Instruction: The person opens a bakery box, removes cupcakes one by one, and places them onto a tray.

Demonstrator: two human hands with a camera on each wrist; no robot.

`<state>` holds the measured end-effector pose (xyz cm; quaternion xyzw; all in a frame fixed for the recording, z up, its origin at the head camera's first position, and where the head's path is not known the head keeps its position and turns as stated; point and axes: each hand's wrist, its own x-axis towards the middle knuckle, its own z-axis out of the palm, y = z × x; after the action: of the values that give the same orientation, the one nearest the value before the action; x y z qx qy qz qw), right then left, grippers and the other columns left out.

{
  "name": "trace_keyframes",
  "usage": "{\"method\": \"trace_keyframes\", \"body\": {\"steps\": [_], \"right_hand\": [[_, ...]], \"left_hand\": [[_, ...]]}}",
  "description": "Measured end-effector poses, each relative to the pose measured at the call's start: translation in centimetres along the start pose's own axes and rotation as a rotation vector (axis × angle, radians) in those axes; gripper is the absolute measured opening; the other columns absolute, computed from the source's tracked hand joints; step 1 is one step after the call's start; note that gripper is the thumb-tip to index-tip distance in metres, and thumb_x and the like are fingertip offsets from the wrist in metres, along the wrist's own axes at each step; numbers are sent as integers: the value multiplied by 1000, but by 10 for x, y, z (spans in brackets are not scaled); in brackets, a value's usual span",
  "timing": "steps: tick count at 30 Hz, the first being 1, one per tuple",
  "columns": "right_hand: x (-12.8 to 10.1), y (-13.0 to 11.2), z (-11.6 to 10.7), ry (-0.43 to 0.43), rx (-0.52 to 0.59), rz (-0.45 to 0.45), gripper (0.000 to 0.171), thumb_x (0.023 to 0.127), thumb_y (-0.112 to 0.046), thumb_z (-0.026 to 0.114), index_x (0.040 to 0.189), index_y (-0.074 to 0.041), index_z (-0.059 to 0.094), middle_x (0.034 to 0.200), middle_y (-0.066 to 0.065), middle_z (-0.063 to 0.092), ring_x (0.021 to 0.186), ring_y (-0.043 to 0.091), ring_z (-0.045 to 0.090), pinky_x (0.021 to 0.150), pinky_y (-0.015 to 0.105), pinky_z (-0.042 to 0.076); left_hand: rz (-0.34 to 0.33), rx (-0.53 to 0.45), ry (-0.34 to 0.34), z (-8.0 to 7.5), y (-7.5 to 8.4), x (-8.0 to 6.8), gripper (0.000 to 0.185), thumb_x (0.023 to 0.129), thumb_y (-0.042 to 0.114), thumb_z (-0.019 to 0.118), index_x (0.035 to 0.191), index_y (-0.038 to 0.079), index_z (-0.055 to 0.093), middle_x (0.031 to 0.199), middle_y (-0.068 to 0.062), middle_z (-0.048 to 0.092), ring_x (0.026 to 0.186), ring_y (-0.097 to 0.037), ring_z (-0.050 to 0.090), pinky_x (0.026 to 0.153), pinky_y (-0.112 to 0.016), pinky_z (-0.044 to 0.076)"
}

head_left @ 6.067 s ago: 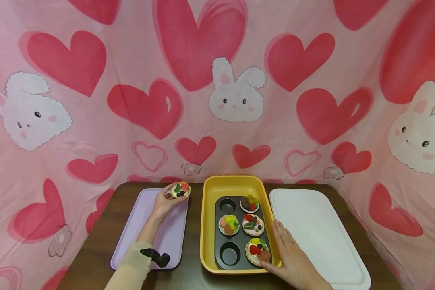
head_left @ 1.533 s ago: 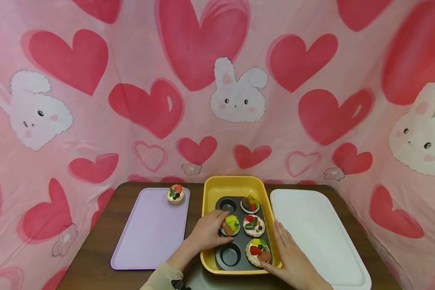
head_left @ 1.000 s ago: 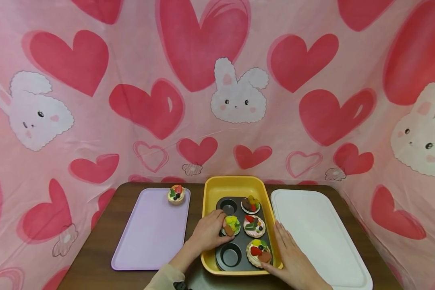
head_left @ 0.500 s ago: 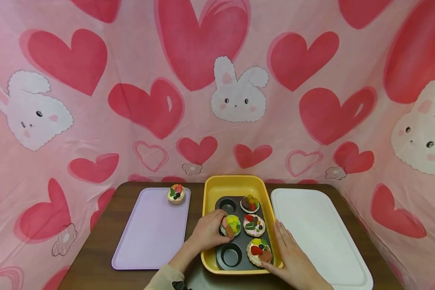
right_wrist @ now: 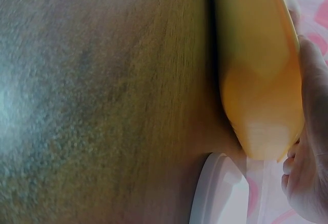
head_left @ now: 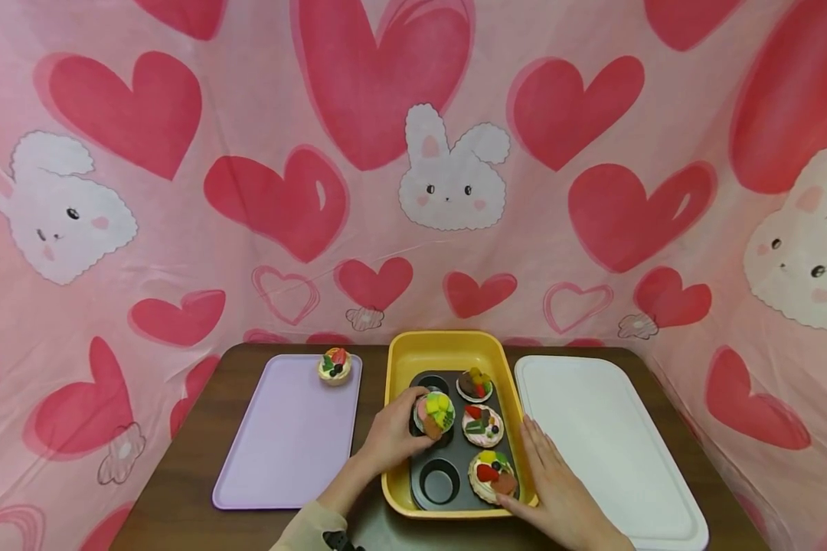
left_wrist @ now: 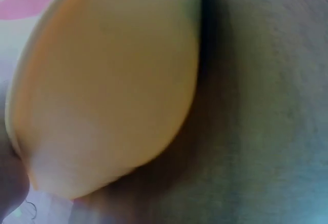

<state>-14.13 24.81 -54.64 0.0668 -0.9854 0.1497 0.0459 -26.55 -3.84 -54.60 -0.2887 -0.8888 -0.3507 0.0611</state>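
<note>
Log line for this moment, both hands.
left hand: holds yellow-topped tart over pan | right hand: touches bin | purple tray: berry tart

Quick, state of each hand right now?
Left hand: holding a fruit tart over the muffin pan.
Right hand: open, resting against the yellow tub.

Possibly a makeshift booth: heart-print cloth behind brown table.
</note>
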Motion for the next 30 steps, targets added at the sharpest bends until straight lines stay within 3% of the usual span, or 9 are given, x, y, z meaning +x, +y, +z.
{"method": "trace_keyframes", "body": {"steps": [3,6,7,14,18,22,30], "right_hand": [[1,0,0,-21,5,9,118,72,-85,54,159,-17,10,166,1,10,152,25,17,123,35,9],[2,1,-1,-36,10,8,119,72,-85,54,159,-16,10,166,2,10,152,26,17,117,53,29],[2,1,-1,-41,14,8,119,72,-85,54,159,-16,9,167,2,9,152,27,17,116,54,30],[4,2,-3,-30,33,-14,118,74,-84,53,159,-15,9,166,5,10,151,29,21,115,56,32],[5,2,-4,-38,51,-13,118,74,-83,54,159,-15,8,166,5,9,150,30,21,114,57,32],[5,1,-5,-40,53,-10,118,74,-82,55,159,-15,8,166,5,9,150,30,22,114,57,32],[3,1,-4,-52,57,1,118,73,-83,54,159,-15,8,167,5,9,151,30,22,115,57,31]], "left_hand": [[1,-104,-27,-7,1,3,75,72,29,87,134,20,44,125,2,59,108,-13,59,100,-42,51],[-15,-239,-64,-15,2,6,74,72,22,87,131,23,43,122,3,59,108,-13,59,100,-41,51],[-25,-284,-71,-18,3,6,73,72,21,87,131,24,44,121,3,59,109,-13,59,100,-41,52],[-129,-567,-64,-32,6,8,73,71,13,88,130,20,46,123,-7,58,102,-22,61,84,-30,57],[-165,-672,-54,-38,5,7,81,69,8,88,135,18,43,127,-10,54,103,-23,60,81,-25,56],[-162,-734,-52,-43,1,5,87,68,4,88,138,19,40,128,-11,53,107,-23,60,83,-26,57],[-203,-753,-46,-57,-10,-9,81,69,6,87,137,17,43,131,-9,55,114,-24,58,90,-29,56]]}}
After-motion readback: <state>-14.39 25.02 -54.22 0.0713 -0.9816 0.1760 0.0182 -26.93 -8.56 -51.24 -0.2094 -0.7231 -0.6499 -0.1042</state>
